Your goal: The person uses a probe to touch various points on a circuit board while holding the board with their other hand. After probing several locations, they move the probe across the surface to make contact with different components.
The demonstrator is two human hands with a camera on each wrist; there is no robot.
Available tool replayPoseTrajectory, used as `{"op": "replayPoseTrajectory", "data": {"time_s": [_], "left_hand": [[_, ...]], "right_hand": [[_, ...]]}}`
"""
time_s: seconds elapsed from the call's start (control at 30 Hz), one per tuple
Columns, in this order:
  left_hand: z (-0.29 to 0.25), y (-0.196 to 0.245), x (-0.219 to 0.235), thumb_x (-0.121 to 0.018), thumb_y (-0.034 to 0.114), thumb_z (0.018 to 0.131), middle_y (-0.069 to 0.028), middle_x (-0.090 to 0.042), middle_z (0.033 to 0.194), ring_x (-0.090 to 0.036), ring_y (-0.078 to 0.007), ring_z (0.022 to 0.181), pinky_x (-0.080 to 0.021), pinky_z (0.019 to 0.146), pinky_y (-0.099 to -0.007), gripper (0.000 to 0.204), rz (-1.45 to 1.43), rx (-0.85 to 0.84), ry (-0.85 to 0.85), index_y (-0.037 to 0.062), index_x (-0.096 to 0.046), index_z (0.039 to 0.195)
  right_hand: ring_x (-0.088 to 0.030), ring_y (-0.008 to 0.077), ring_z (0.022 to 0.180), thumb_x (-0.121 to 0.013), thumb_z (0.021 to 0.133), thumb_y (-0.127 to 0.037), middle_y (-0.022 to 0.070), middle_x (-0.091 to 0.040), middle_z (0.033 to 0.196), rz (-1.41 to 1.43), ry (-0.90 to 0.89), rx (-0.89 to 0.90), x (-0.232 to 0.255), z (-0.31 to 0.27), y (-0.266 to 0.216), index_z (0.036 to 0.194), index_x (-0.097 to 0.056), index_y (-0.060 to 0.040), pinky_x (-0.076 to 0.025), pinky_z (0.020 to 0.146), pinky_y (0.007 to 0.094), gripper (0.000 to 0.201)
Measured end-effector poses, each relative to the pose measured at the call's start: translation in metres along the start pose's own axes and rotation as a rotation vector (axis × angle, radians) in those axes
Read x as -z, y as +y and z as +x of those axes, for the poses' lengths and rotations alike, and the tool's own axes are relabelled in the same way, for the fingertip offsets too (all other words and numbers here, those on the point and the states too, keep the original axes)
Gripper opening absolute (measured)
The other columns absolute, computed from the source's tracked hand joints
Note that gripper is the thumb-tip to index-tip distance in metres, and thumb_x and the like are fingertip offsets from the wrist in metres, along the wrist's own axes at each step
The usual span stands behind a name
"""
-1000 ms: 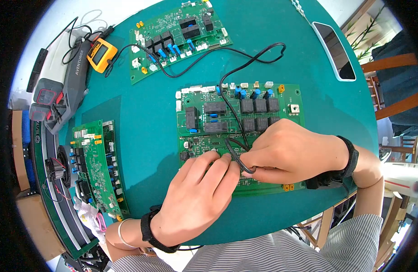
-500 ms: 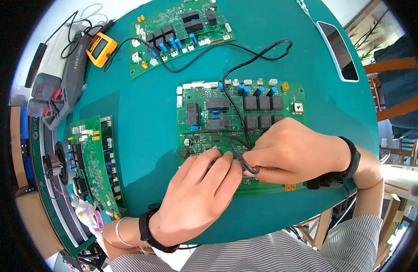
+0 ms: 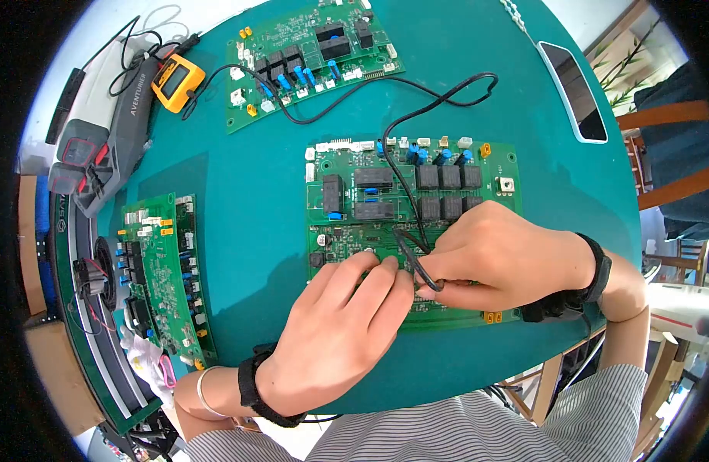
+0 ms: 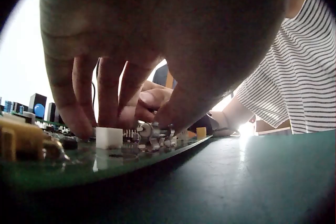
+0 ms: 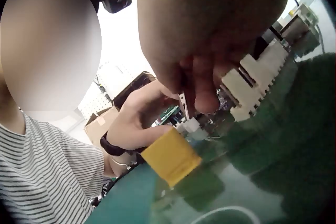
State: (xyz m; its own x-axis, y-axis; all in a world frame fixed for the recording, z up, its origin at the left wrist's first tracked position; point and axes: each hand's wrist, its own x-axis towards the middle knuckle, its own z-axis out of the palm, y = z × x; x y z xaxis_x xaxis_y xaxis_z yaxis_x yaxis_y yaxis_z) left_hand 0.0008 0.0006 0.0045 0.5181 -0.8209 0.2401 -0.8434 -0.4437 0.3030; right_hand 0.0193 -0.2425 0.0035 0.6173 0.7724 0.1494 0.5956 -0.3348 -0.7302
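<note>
A large green circuit board (image 3: 335, 248) with black relays and blue parts lies in front of me. My left hand (image 3: 335, 331) rests fingertips down on its near half, fingers bent only gently. Close beside them, my right hand (image 3: 489, 258) pinches the end of a black cable (image 3: 418, 268), which loops out over its fingers. In the right wrist view a thin metal piece (image 5: 184, 106) shows by the right fingertips; the fingers mostly hide what they hold. A white connector (image 4: 108, 138) stands on the board near the left fingers.
The cable runs back to a yellow handheld meter (image 3: 177, 83) at the far left. Another circuit board (image 3: 239, 115) lies at the back, and several parts cover the upright-leaning board (image 3: 170, 277) at left. A phone (image 3: 574, 92) lies at the right edge.
Both hands keep their place on the board with hardly any movement. The whole head view has shifted slightly.
</note>
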Motion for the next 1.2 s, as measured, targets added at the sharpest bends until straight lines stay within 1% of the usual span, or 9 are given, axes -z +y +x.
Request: {"op": "replayPoseTrajectory", "data": {"time_s": [0.13, 0.3, 0.4, 0.7, 0.83, 0.93, 1.03, 1.1, 1.2], "left_hand": [[0.0002, -0.0003, 0.0024, -0.067, 0.01, 0.074, -0.015, -0.062, 0.114, -0.059, -0.0312, 0.109, -0.053, 0.084, -0.038, 0.044, -0.03, 0.008, -0.039, -0.0041, -0.062, 0.116], [-0.0002, -0.0013, -0.0004, -0.066, 0.01, 0.074, -0.0149, -0.061, 0.113, -0.059, -0.031, 0.108, -0.053, 0.083, -0.0379, 0.045, -0.021, -0.003, -0.017, -0.0046, -0.062, 0.116], [-0.0004, -0.0013, 0.0, -0.067, 0.009, 0.074, -0.0149, -0.061, 0.112, -0.059, -0.031, 0.108, -0.053, 0.083, -0.0378, 0.044, -0.024, -0.005, -0.018, -0.0049, -0.062, 0.115], [0.0, -0.001, 0.0004, -0.067, 0.009, 0.073, -0.0151, -0.061, 0.112, -0.059, -0.031, 0.108, -0.053, 0.083, -0.0379, 0.044, -0.027, -0.008, -0.017, -0.005, -0.062, 0.115], [0.0, -0.0013, -0.0001, -0.067, 0.009, 0.073, -0.015, -0.061, 0.112, -0.059, -0.0309, 0.108, -0.053, 0.084, -0.0379, 0.044, -0.026, -0.008, -0.012, -0.0047, -0.062, 0.115], [-0.0007, -0.0011, -0.0008, -0.067, 0.009, 0.073, -0.0149, -0.061, 0.112, -0.059, -0.0309, 0.108, -0.053, 0.084, -0.0378, 0.044, -0.02, -0.005, -0.013, -0.0045, -0.062, 0.115], [-0.0006, -0.0009, -0.0002, -0.067, 0.01, 0.074, -0.0148, -0.061, 0.113, -0.059, -0.0306, 0.109, -0.053, 0.084, -0.0375, 0.044, -0.019, -0.004, -0.016, -0.0045, -0.062, 0.115], [-0.0004, -0.001, 0.0005, -0.066, 0.01, 0.074, -0.0147, -0.061, 0.113, -0.059, -0.0304, 0.109, -0.053, 0.084, -0.0375, 0.044, -0.021, -0.006, -0.019, -0.0044, -0.062, 0.115], [-0.0005, -0.0012, 0.0006, -0.066, 0.01, 0.074, -0.0145, -0.061, 0.113, -0.059, -0.0301, 0.109, -0.053, 0.084, -0.0374, 0.043, -0.023, -0.009, -0.023, -0.0043, -0.062, 0.115]], "right_hand": [[-0.061, 0.0371, 0.062, -0.064, 0.096, -0.021, 0.0151, -0.06, 0.066, 0.056, -0.013, -0.012, 0.0016, -0.0001, 0.0005, 0.09, -0.063, -0.0039, -0.047, 0.055, 0.0455, 0.018], [-0.061, 0.0392, 0.064, -0.063, 0.098, -0.025, 0.0168, -0.06, 0.068, 0.133, -0.053, -0.074, 0.0049, 0.0002, 0.0004, 0.087, -0.059, -0.0032, -0.047, 0.056, 0.046, 0.025], [-0.061, 0.0388, 0.066, -0.062, 0.099, -0.025, 0.0171, -0.06, 0.07, 0.092, -0.013, -0.013, 0.0007, 0.0008, 0.0014, 0.089, -0.059, -0.0028, -0.048, 0.058, 0.0459, 0.025], [-0.062, 0.0381, 0.068, -0.063, 0.099, -0.025, 0.016, -0.061, 0.071, 0.071, -0.061, -0.018, 0.0049, 0.0006, 0.0012, 0.092, -0.062, -0.003, -0.049, 0.06, 0.046, 0.023], [-0.062, 0.0381, 0.068, -0.063, 0.099, -0.025, 0.016, -0.061, 0.071, 0.105, -0.071, -0.022, 0.0047, 0.0001, 0.0033, 0.092, -0.062, -0.003, -0.049, 0.06, 0.0463, 0.023], [-0.061, 0.0391, 0.068, -0.063, 0.099, -0.026, 0.0169, -0.06, 0.07, 0.095, -0.04, -0.005, 0.0034, 0.0006, 0.0012, 0.089, -0.061, -0.0022, -0.048, 0.06, 0.0466, 0.026], [-0.062, 0.0391, 0.069, -0.063, 0.098, -0.026, 0.0171, -0.061, 0.071, 0.104, -0.042, 0.0, 0.0056, 0.0005, 0.0012, 0.09, -0.061, -0.0022, -0.048, 0.061, 0.0463, 0.025], [-0.064, 0.0383, 0.071, -0.064, 0.097, -0.025, 0.0167, -0.063, 0.073, 0.09, -0.101, -0.037, 0.0082, 0.0002, 0.0016, 0.095, -0.065, -0.003, -0.049, 0.062, 0.0457, 0.022], [-0.064, 0.0377, 0.072, -0.065, 0.096, -0.024, 0.0164, -0.064, 0.075, 0.097, -0.12, -0.057, 0.0092, 0.0003, 0.002, 0.099, -0.067, -0.0033, -0.05, 0.062, 0.0459, 0.021]]}}
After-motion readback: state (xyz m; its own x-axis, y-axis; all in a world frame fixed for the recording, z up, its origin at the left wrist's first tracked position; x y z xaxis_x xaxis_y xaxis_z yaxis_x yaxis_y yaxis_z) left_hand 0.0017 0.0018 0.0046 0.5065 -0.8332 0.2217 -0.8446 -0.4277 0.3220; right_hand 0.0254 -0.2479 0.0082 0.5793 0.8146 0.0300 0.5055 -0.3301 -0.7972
